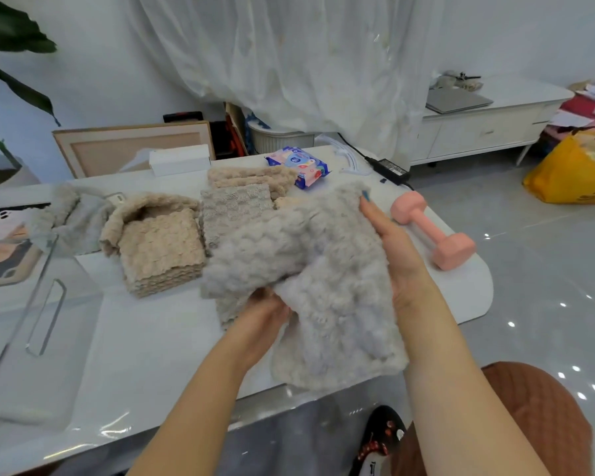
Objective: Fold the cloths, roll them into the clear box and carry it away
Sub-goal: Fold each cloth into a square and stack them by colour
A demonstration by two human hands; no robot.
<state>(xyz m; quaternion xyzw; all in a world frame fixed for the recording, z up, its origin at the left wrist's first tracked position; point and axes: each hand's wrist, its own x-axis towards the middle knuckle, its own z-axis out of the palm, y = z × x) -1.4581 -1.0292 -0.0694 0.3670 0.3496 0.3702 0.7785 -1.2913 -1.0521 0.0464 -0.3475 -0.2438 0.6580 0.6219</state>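
Grey cloth (299,269) is up off the worktop (145,338), just right of the folded beige stack (162,249): my left hand (261,321) is closed on its lower bunched part, and my right hand (392,249) pinches its far right edge, fingers mostly extended. I'd call this early: beyond the stack lie more folded-looking cloths (241,197), left of it a crumpled grey one (73,214). Clear box (31,304), further left of the stack, looks empty; rolling, loading and carrying remain.
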